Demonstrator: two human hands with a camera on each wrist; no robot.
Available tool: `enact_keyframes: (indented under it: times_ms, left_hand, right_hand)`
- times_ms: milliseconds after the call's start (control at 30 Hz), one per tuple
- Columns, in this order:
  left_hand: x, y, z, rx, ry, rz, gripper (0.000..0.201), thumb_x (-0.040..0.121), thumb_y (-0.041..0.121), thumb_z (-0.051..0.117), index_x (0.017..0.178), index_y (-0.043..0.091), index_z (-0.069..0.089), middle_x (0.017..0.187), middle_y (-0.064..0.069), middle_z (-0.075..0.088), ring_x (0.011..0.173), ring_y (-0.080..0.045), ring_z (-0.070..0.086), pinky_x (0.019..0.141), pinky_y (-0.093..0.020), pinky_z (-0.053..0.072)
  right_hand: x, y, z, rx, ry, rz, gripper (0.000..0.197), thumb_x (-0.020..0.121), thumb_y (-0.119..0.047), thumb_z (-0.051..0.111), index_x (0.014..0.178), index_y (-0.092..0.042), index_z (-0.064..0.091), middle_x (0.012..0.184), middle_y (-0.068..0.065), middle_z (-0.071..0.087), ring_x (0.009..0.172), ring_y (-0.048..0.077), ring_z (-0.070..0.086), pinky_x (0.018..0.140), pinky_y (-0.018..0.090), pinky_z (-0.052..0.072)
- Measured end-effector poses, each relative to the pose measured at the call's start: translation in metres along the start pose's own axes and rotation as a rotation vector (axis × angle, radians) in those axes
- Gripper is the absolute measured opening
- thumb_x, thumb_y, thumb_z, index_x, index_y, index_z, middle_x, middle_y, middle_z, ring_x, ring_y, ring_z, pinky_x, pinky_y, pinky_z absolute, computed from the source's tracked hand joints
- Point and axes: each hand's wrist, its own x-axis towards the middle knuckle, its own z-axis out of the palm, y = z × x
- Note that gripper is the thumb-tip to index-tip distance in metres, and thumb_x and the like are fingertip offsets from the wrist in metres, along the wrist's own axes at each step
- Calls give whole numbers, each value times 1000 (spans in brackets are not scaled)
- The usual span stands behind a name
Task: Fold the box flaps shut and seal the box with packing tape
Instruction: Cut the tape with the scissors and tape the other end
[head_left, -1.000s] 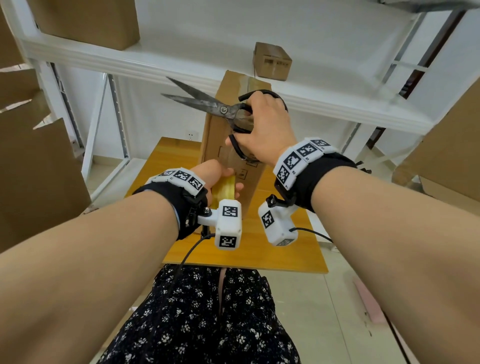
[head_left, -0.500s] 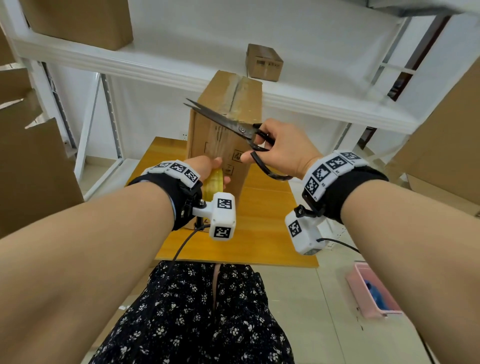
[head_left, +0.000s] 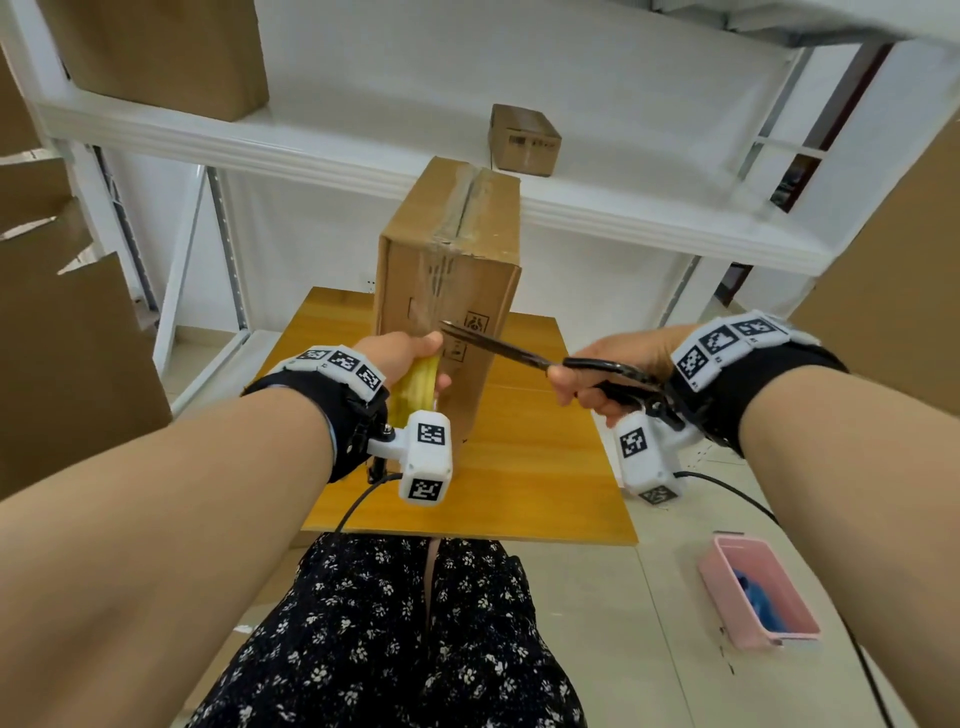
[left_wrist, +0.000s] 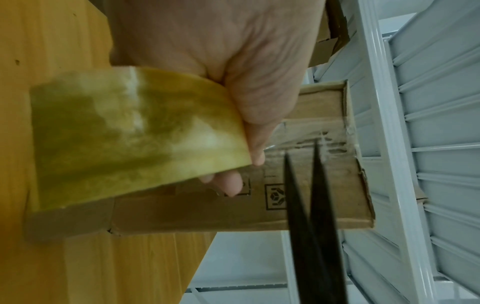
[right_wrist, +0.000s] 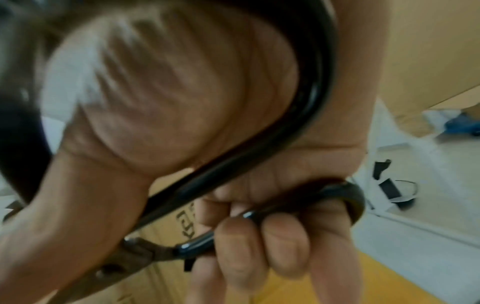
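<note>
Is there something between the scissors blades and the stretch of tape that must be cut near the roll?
Nothing visible blocks it. In the left wrist view the scissors point their parted blades straight at the clear tape stretched from the tape roll to the box. The left hand grips the roll beside that stretch, thumb close to the blades.

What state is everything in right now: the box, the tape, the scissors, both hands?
Box: upright on the table, flaps shut, clear tape over the top seam.
Tape roll: held by the left hand, strip still joined to the box.
Scissors: blades slightly apart at the tape, gripped by the right hand.
</note>
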Motion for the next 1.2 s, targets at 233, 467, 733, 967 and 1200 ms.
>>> enact_keyframes:
  times_ms: [233,467,733,967,1200]
  left_hand:
    - [-3,2,-4,62,-67,17,30,99,24,55,119,2,57,65,-8,67,50,-19,62,53,-29,52]
    - [-9,3,-2,54,-106,-51,25,99,26,56,110,5,52,66,-8,64,53,-21,58,54,-30,47]
    - [-5,-3,-10,-16,-172,-39,17,97,25,59,102,10,52,67,-10,64,52,-22,58,50,-27,51]
    - [-1,-6,-11,15,-177,7,34,96,27,60,119,3,56,73,-9,70,63,-22,63,63,-31,55]
    - [2,-9,-13,63,-100,-11,21,95,23,62,105,5,61,82,-13,73,71,-23,67,70,-35,56]
  right_hand:
    - [8,26,-8,-44,61,141,113,23,-80,88,107,-8,68,67,-3,55,63,11,50,77,28,42]
    - [20,2,5,-55,122,43,108,26,-78,90,108,-12,67,72,-3,53,63,12,46,68,27,40]
    - [28,-27,13,-337,250,-37,115,16,-98,67,100,-19,67,84,2,61,80,19,56,88,40,52]
    - [29,-28,19,-415,316,-49,67,54,-82,63,84,-22,64,78,1,58,78,21,58,92,43,55]
    - [26,-23,19,-384,354,-92,60,54,-78,70,73,-22,61,63,-5,57,66,17,57,77,36,56]
